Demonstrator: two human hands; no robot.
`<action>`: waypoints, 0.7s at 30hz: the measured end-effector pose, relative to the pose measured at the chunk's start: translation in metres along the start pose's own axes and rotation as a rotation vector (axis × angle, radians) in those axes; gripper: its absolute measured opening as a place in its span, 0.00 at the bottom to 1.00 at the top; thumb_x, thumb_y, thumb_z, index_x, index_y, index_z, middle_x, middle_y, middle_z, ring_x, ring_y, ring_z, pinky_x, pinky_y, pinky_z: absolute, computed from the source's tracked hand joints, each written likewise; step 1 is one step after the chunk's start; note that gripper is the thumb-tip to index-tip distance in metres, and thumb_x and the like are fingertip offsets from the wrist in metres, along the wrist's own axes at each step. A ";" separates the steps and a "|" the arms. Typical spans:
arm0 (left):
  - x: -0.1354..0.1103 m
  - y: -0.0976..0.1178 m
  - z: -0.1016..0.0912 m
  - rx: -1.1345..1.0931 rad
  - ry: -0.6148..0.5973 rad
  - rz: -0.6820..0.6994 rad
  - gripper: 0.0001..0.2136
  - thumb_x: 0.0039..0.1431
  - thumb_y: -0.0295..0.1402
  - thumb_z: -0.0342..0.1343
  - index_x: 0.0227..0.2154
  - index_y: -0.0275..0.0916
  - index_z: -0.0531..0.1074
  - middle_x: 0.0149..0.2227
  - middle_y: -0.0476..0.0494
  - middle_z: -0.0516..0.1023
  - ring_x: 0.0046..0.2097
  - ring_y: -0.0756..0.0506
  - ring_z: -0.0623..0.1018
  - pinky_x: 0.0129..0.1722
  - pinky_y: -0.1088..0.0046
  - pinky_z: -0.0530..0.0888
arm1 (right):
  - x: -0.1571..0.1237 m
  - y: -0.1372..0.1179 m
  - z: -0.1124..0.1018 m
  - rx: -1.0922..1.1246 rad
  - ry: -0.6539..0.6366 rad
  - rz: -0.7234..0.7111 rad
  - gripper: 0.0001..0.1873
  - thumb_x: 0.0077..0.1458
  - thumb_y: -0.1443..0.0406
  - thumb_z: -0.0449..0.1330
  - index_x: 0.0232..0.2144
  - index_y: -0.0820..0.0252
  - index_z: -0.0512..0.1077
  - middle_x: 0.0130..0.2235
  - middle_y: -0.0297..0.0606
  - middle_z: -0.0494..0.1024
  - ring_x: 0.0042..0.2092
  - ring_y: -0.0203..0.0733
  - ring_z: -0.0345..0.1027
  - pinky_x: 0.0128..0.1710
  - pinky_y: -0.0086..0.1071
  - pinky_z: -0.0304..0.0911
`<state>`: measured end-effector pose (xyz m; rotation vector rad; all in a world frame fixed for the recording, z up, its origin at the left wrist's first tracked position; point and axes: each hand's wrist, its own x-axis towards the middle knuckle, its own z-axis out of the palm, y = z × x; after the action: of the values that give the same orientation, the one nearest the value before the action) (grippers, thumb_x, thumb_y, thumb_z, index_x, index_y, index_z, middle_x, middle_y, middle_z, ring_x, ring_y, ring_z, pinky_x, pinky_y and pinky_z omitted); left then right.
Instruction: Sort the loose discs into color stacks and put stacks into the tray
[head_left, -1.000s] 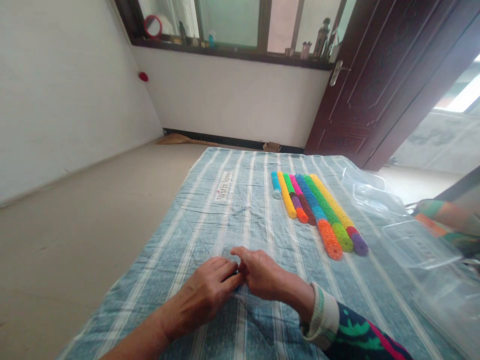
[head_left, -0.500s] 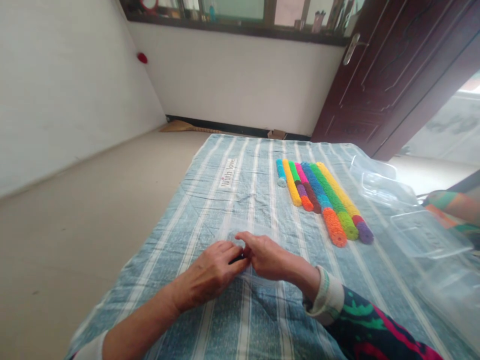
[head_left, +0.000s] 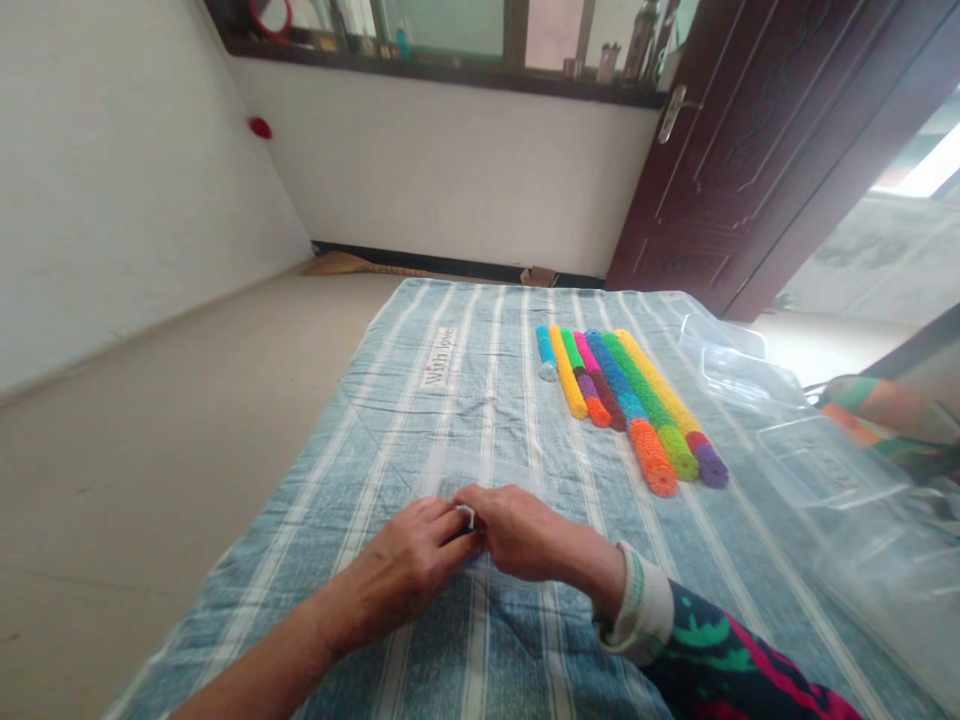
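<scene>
A thin clear plastic piece [head_left: 457, 466], either a bag or a lid, lies flat under both hands. My left hand [head_left: 412, 555] is closed at its near side, with thumb and fingers pinched together. From the right, my right hand [head_left: 517, 530] meets it, fingers curled and index finger bent over. Both sets of fingertips come together at what looks like the plastic; the exact grip is hidden by the fingers. Beyond the hands, several rows of stacked coloured discs with rough edges lie side by side, among them an orange stack [head_left: 652, 458] and a yellow one [head_left: 656, 385].
The striped blue cloth [head_left: 375, 420] covers the table and bears a "With love" label [head_left: 439, 358]. Clear plastic boxes [head_left: 832, 462] stand along the right edge beside a multicoloured cloth-like thing [head_left: 870, 405]. A dark red door [head_left: 720, 170] is at the back right.
The view has shifted slightly, so the table and its things sit further left. My hands stay together over the plastic; the right index finger has lowered toward the left fingers.
</scene>
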<state>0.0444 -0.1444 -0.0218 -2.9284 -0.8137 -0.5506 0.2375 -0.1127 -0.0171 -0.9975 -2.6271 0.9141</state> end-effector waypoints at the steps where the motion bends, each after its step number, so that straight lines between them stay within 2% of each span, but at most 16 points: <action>1: 0.000 0.000 0.000 0.006 0.002 0.000 0.12 0.70 0.27 0.44 0.39 0.39 0.74 0.34 0.46 0.77 0.35 0.46 0.74 0.35 0.70 0.71 | 0.000 0.000 0.001 0.005 0.000 0.006 0.15 0.52 0.77 0.55 0.42 0.59 0.66 0.36 0.37 0.77 0.36 0.41 0.71 0.31 0.30 0.56; 5: -0.001 0.002 0.000 0.019 -0.018 -0.021 0.11 0.69 0.26 0.46 0.40 0.39 0.74 0.37 0.44 0.77 0.36 0.46 0.74 0.37 0.70 0.72 | 0.000 -0.002 0.004 0.060 0.022 0.025 0.17 0.52 0.77 0.53 0.43 0.59 0.66 0.39 0.39 0.78 0.39 0.43 0.73 0.34 0.30 0.58; 11: -0.002 0.003 0.000 0.011 -0.058 -0.026 0.10 0.68 0.26 0.47 0.43 0.38 0.74 0.39 0.43 0.78 0.39 0.45 0.75 0.40 0.68 0.73 | -0.001 -0.002 0.006 0.082 0.039 0.061 0.15 0.53 0.77 0.52 0.42 0.59 0.66 0.39 0.40 0.79 0.40 0.43 0.73 0.33 0.30 0.59; 16: -0.003 0.001 0.003 0.005 -0.052 -0.023 0.10 0.68 0.27 0.47 0.43 0.38 0.74 0.39 0.43 0.78 0.40 0.44 0.75 0.40 0.68 0.72 | -0.002 0.000 0.001 0.076 0.012 0.029 0.21 0.53 0.77 0.53 0.49 0.60 0.66 0.40 0.41 0.80 0.41 0.44 0.74 0.36 0.31 0.62; 21: -0.003 0.002 0.001 0.043 -0.116 -0.045 0.09 0.68 0.27 0.47 0.39 0.38 0.74 0.35 0.45 0.76 0.36 0.46 0.73 0.39 0.69 0.71 | -0.007 0.002 -0.013 0.032 0.016 0.000 0.26 0.53 0.77 0.53 0.55 0.65 0.66 0.42 0.46 0.80 0.43 0.46 0.75 0.42 0.35 0.65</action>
<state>0.0434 -0.1476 -0.0240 -2.9317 -0.8936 -0.3638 0.2486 -0.1103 -0.0075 -0.9927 -2.5908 0.9410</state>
